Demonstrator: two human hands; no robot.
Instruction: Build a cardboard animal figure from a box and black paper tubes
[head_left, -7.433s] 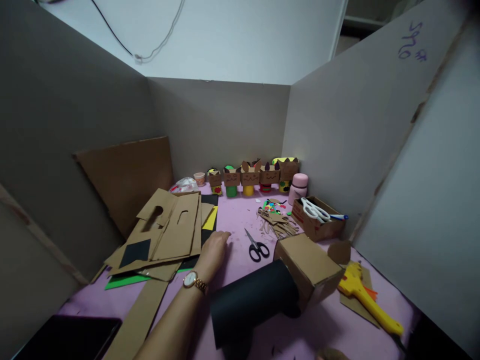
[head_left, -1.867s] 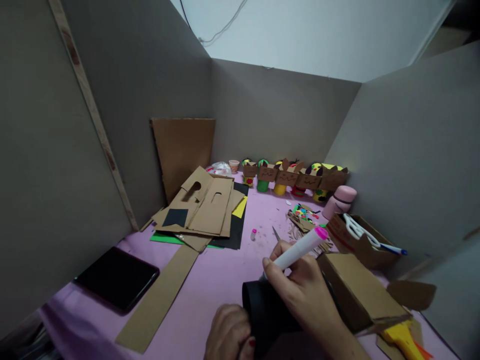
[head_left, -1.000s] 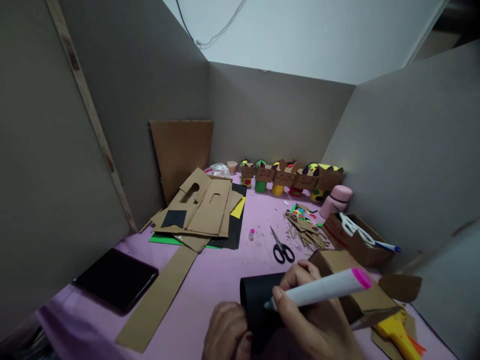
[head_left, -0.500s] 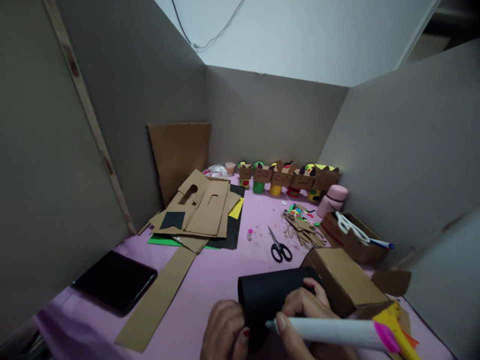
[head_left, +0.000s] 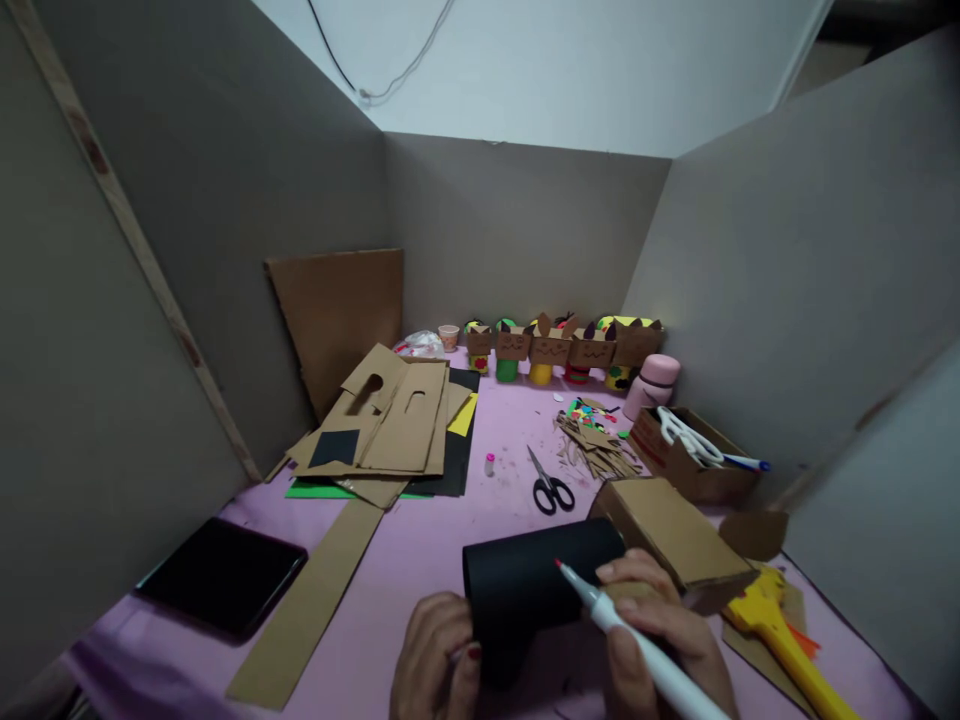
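A black paper roll (head_left: 536, 585) lies on the pink table (head_left: 420, 560) near the front, its far end against a cardboard box (head_left: 671, 525). My left hand (head_left: 435, 665) is closed round the roll's near left end. My right hand (head_left: 664, 635) grips a white marker (head_left: 637, 645) whose red tip points up and left, just over the roll's top. The rear end of the marker runs out of the bottom edge.
Black scissors (head_left: 551, 490), cardboard scraps (head_left: 596, 450), a small open box with white scissors (head_left: 694, 455) and a yellow glue gun (head_left: 784, 640) lie to the right. Stacked cardboard pieces (head_left: 390, 420), a cardboard strip (head_left: 311, 600) and a dark tablet (head_left: 221, 575) lie left. Cardboard figures (head_left: 562, 350) line the back wall.
My right hand turned the marker round: half a second ago it lay sideways with its pink end to the right, now the red tip points at the black roll. The view shifted slightly.
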